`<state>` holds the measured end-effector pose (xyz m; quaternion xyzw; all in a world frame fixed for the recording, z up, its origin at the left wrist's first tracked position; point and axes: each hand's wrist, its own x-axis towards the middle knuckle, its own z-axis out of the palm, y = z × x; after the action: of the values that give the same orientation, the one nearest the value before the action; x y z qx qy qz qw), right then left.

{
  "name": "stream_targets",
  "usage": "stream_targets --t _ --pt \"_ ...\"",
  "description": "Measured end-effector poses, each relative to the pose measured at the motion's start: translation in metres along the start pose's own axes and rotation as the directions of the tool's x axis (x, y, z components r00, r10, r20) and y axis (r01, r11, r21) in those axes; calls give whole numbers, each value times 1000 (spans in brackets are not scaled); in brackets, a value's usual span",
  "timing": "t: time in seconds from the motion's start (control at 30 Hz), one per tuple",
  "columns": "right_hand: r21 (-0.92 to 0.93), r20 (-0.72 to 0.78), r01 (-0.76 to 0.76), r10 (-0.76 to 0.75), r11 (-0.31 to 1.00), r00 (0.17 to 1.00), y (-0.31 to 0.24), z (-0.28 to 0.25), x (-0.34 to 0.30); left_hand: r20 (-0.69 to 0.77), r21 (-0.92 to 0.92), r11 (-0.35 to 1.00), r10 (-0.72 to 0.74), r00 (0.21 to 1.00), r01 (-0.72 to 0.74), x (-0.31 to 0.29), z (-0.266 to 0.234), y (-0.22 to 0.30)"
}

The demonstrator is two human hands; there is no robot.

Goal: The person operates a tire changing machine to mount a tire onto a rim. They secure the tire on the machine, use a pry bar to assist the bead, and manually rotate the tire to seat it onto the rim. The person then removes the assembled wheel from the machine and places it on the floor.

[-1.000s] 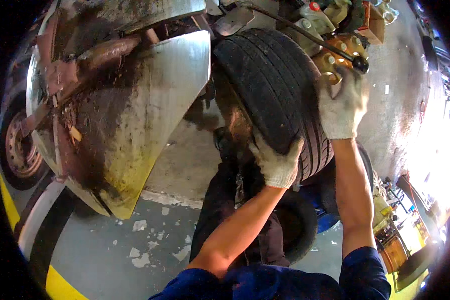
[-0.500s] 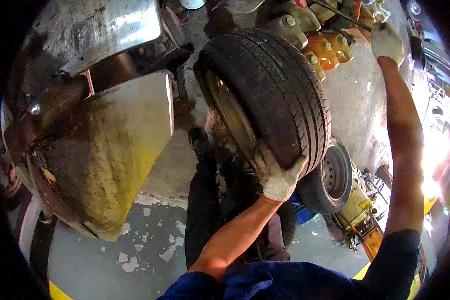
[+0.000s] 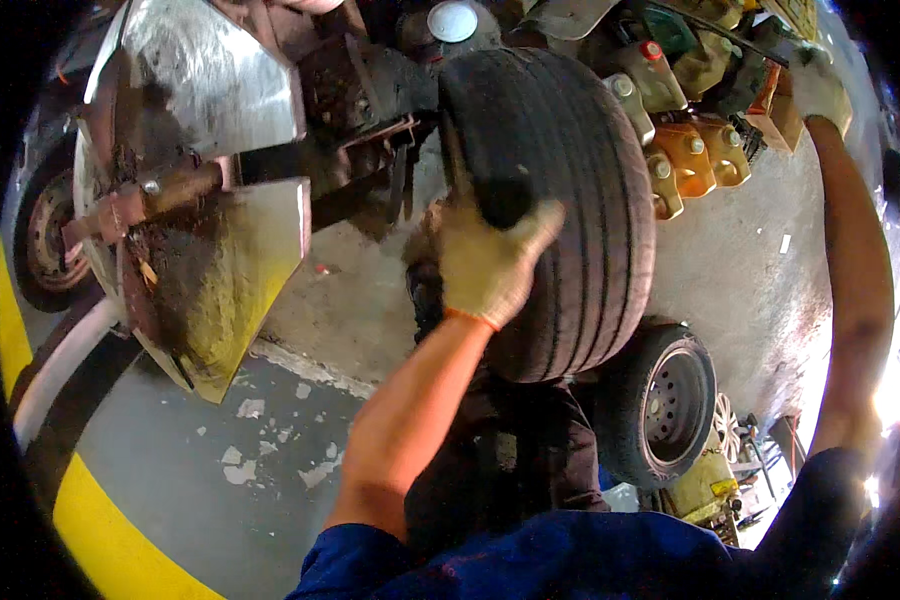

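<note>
A wide black tyre (image 3: 580,230) stands upright in front of me, its grooved tread turned toward the right. My left hand (image 3: 490,258), in a pale knit glove, grips the tyre's left side. Its thumb lies toward the tread, and the other fingers are partly hidden and a little blurred. Far off at the upper right, my right hand (image 3: 820,88), also gloved, is closed around the end of a long dark bar (image 3: 710,28). The bar's other end runs out of view at the top.
At left stands a machine with worn metal plates (image 3: 220,290). Several plastic jugs (image 3: 685,155) sit beyond the tyre at right. A smaller wheel (image 3: 660,405) with a steel rim is close behind it, near my legs. A white round lid (image 3: 452,20) is at the top.
My left hand has moved up the tyre's left side from its lower edge. The tyre has turned, showing less of its inner rim. The whole view has shifted; my right hand still holds the bar.
</note>
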<state>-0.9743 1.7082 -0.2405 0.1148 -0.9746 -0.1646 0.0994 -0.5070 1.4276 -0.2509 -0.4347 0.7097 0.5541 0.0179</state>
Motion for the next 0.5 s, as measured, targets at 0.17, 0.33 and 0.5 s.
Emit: stream_targets --t 0.17,0.33,0.5 --pt "-282 -103 385 -426 879 899 52 79 32 -156 61 996 78 985 -70 92 -4 49" --pt "-52 7 174 -174 983 985 19 54 -1 187 869 266 605 774 -418 3 53 40" --pt "513 -52 -72 115 855 992 -9 -14 -18 189 874 229 651 735 -428 -10 47 25"
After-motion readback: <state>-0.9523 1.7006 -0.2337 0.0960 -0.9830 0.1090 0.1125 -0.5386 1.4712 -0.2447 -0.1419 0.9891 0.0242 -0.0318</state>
